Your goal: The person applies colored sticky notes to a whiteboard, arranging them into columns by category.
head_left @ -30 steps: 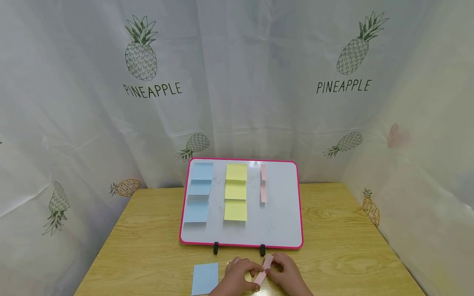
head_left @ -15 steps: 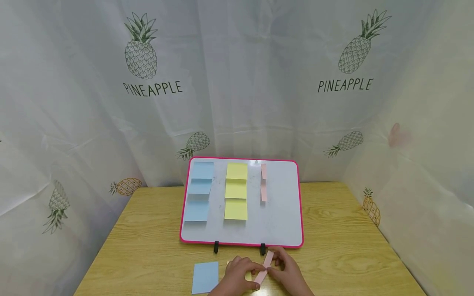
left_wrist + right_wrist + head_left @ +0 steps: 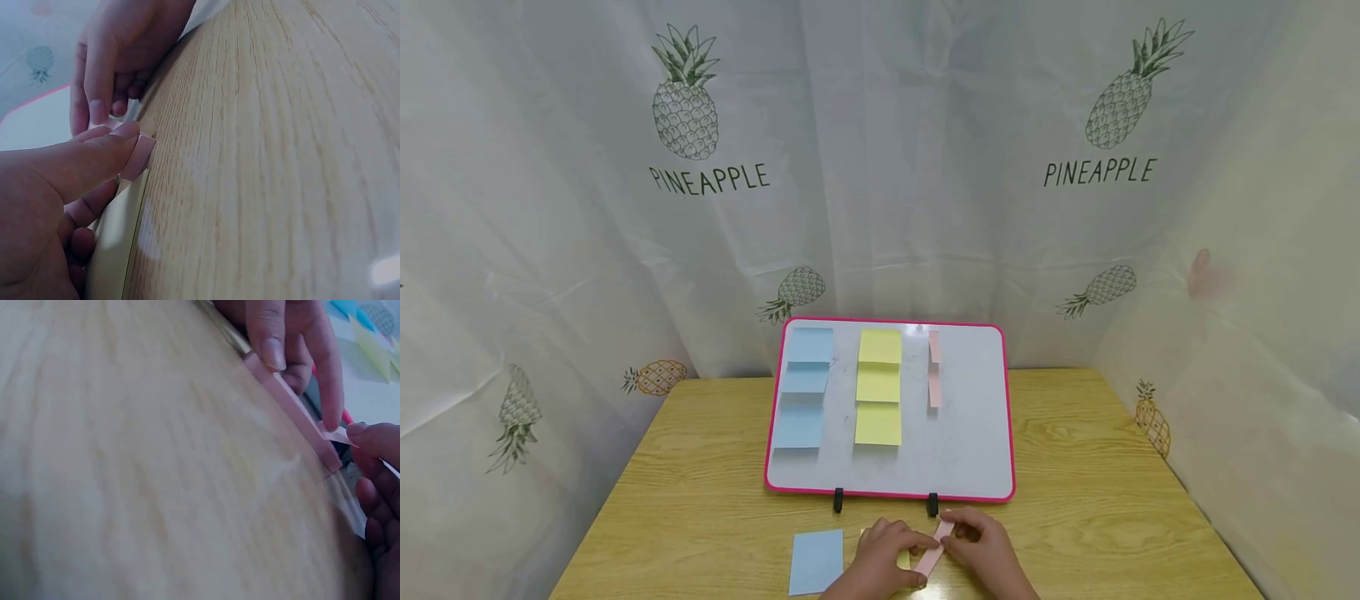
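My left hand [image 3: 880, 560] holds a narrow pad of pink sticky notes [image 3: 287, 400] near the front of the table, thumb on its face. With thumb and finger, my right hand [image 3: 987, 550] pinches a lifted corner of the top pink sheet [image 3: 337, 435], which bends away from the pad in the right wrist view. A yellow sticky note pad [image 3: 119, 240] lies under my left hand, mostly covered in the head view. To the left of that hand is a blue sticky note pad [image 3: 816, 562].
A pink-edged whiteboard [image 3: 970, 433] leans behind my hands on black feet [image 3: 933, 505]. It bears blue notes [image 3: 799, 427], yellow notes [image 3: 878, 425] and two narrow pink notes [image 3: 935, 389] in columns. A pineapple-print curtain [image 3: 917, 208] surrounds the wooden table [image 3: 700, 475].
My right hand's fingers shift slightly along the upper end of the pink pad and draw in lower. The left hand stays in place.
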A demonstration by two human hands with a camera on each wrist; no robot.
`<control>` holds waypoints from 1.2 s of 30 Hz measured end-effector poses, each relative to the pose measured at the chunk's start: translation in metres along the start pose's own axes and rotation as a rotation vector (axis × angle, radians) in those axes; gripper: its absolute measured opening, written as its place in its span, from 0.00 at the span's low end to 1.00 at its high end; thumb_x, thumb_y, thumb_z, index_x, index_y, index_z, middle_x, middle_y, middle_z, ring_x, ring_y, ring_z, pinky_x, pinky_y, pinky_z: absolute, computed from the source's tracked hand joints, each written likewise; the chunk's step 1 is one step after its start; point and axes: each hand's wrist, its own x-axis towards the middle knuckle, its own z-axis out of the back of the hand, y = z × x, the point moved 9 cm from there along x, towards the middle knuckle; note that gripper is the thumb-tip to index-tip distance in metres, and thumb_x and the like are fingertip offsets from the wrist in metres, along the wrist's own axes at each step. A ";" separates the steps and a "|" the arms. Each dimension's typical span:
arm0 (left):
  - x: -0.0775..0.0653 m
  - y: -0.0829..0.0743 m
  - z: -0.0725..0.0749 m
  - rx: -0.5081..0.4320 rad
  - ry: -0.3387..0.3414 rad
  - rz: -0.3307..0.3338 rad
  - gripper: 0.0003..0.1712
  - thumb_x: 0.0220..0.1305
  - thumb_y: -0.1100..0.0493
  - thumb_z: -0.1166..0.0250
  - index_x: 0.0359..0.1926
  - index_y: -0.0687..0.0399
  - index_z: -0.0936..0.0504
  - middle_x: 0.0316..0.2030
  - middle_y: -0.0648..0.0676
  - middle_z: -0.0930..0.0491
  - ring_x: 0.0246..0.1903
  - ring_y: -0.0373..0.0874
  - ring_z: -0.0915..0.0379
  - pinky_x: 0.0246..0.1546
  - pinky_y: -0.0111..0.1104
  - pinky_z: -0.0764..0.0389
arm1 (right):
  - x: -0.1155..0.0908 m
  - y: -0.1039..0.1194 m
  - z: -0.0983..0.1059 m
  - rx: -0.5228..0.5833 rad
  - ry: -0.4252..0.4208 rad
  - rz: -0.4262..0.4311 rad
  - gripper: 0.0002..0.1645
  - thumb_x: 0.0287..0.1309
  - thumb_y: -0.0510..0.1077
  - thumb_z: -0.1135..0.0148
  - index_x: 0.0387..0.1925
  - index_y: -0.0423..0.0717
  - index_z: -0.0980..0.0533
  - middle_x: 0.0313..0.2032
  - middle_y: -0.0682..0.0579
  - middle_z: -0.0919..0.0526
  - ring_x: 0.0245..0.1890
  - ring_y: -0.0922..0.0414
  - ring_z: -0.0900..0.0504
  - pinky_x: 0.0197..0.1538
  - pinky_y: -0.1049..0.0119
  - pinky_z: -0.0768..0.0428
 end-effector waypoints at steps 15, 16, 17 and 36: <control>0.001 0.001 -0.001 0.001 0.024 0.018 0.30 0.51 0.48 0.25 0.56 0.23 0.22 0.33 0.30 0.34 0.36 0.32 0.45 0.38 0.36 0.41 | 0.021 0.010 0.008 -0.056 0.188 -0.045 0.10 0.51 0.36 0.28 0.37 0.36 0.16 0.30 0.49 0.17 0.28 0.61 0.24 0.30 0.70 0.24; 0.001 0.001 0.000 0.001 0.025 0.017 0.30 0.51 0.48 0.25 0.56 0.22 0.22 0.33 0.31 0.34 0.35 0.32 0.45 0.38 0.35 0.42 | 0.022 0.011 0.008 -0.061 0.195 -0.043 0.10 0.51 0.36 0.28 0.36 0.37 0.16 0.30 0.50 0.17 0.28 0.61 0.24 0.29 0.70 0.24; 0.001 0.001 0.000 0.003 0.026 0.016 0.31 0.51 0.48 0.25 0.57 0.22 0.22 0.33 0.31 0.34 0.35 0.32 0.45 0.37 0.35 0.42 | 0.022 0.011 0.009 -0.067 0.198 -0.040 0.10 0.50 0.37 0.27 0.36 0.37 0.16 0.29 0.50 0.17 0.26 0.61 0.25 0.28 0.71 0.25; 0.000 0.003 -0.002 0.004 0.029 0.013 0.35 0.51 0.49 0.25 0.60 0.21 0.25 0.31 0.32 0.36 0.34 0.34 0.47 0.35 0.35 0.45 | 0.029 0.014 0.017 -0.089 0.118 -0.042 0.06 0.53 0.33 0.31 0.35 0.38 0.16 0.24 0.51 0.19 0.21 0.61 0.25 0.23 0.70 0.25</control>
